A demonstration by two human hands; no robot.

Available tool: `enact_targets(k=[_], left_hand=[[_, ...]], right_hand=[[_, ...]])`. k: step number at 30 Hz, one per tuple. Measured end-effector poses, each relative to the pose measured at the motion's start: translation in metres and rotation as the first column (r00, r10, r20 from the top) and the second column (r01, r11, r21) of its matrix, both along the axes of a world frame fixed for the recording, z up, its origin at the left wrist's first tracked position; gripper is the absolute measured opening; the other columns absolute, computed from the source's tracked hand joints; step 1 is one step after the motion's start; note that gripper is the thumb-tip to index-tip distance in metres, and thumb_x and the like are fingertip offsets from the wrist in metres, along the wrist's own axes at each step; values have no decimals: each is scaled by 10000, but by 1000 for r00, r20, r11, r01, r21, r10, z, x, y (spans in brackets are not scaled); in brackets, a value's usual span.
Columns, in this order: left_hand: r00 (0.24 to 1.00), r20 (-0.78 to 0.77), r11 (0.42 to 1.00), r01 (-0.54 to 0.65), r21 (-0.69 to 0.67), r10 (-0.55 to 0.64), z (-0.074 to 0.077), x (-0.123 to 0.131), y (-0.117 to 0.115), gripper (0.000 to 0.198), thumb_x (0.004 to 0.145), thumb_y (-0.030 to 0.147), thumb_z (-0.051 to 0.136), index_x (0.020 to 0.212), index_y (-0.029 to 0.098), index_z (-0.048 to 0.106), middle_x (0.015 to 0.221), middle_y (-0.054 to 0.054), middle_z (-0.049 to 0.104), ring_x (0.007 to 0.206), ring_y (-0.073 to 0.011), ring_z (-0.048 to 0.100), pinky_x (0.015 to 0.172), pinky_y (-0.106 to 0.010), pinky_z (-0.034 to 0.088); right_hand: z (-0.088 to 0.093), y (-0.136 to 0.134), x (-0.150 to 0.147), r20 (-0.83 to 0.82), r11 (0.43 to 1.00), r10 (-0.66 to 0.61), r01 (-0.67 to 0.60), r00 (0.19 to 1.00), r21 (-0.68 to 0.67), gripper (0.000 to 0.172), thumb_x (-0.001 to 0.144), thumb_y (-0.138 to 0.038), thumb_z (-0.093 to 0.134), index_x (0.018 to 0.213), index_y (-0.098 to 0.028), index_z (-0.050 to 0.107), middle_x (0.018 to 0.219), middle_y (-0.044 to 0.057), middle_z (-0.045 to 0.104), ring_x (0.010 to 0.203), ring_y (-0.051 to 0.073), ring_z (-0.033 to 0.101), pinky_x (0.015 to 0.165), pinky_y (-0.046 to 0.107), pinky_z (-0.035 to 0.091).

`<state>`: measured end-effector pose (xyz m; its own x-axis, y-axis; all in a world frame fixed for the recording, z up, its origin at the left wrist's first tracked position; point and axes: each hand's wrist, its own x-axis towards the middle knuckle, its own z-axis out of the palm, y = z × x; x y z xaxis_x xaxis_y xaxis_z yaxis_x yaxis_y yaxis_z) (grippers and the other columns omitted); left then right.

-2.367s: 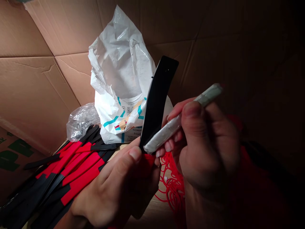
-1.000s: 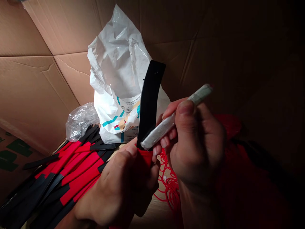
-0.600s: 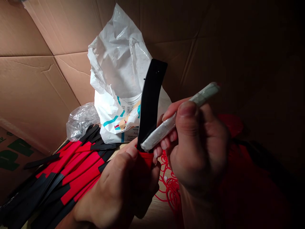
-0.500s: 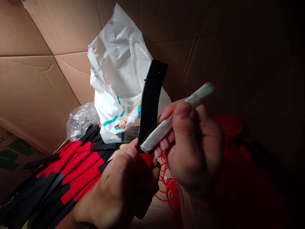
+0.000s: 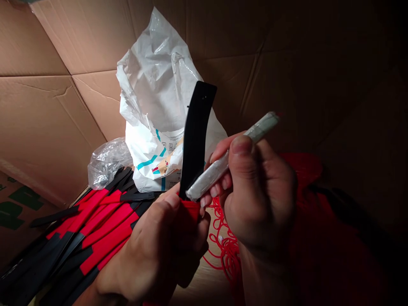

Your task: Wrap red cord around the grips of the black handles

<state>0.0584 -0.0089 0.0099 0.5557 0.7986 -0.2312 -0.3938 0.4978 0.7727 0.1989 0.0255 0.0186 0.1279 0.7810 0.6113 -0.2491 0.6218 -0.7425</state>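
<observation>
Matte black strip (image 5: pixel 195 136) tilts upright; left grip (image 5: pixel 153 250) pinches red end (image 5: pixel 189 212), right grip (image 5: pixel 261 195) pinches wrapped stick (image 5: pixel 208 178)

Wooden tabletop (image 5: pixel 207 289) under red-and-black straps (image 5: pixel 102 229)

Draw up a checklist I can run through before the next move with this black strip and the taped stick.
1. Left hand grip on the black strip: ok, pinched at its red lower end, with the black length standing up.
2. Right hand grip on the tape-wrapped stick: ok, held between thumb and fingers.
3. Stick's lower end against the strip: cannot tell, it lies across the strip's foot, but contact is unclear.
4. Small mark near the strip's top: cannot tell if it is a hole.
5. Red cord beneath the hands: not ok, loose and tangled.
</observation>
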Motion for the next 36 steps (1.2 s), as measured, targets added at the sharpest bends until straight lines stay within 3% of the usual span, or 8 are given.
enact_targets(k=[12,15,21,26,29,36], left_hand=[[993,119,989,-35,145,18,-14,-2,4,456,1035,630,450,1030,201,605,629,40,541,395,-39,192,364,-153,294],[992,129,991,-18,131,1,-17,-3,4,483,1041,631,435,1003,182,607,622,37,530,385,-39,183,358,-161,282],[988,150,990,26,141,-47,-19,-5,6,565,1048,655,434,770,178,555,631,32,498,394,-29,174,363,-165,281],[988,156,993,-12,114,-6,-19,-5,6,492,1045,611,468,904,166,623,640,34,525,402,-27,177,367,-155,294],[981,193,984,-27,178,-8,-19,-3,7,428,1056,595,454,1054,207,633,621,52,509,395,-53,240,373,-165,333],[979,202,983,-12,181,-25,-18,-8,9,415,1058,590,413,1053,214,590,621,68,450,415,-55,208,382,-169,326]], right_hand=[[-7,2,-9,-10,999,1,-1,1000,-33,280,1123,-448,554,926,-289,673,593,-52,526,451,102,563,395,218,467],[-7,4,-6,-3,1000,10,-10,1000,-19,267,1112,-470,572,942,-296,681,606,-44,539,460,113,574,408,232,488],[-4,3,-4,-33,1000,-7,6,999,-10,269,1104,-456,596,932,-279,701,621,-39,537,489,119,586,429,234,527],[-6,1,-11,-44,999,-48,47,998,-13,266,1117,-432,571,937,-275,687,606,-42,521,471,116,567,412,220,505],[-8,0,-17,-43,993,-116,115,992,-15,273,1118,-416,568,916,-274,683,587,-44,508,439,107,533,373,212,461],[-10,1,-21,-58,994,-112,112,992,-5,239,1115,-385,566,937,-272,680,607,-37,543,465,119,570,410,241,494]])
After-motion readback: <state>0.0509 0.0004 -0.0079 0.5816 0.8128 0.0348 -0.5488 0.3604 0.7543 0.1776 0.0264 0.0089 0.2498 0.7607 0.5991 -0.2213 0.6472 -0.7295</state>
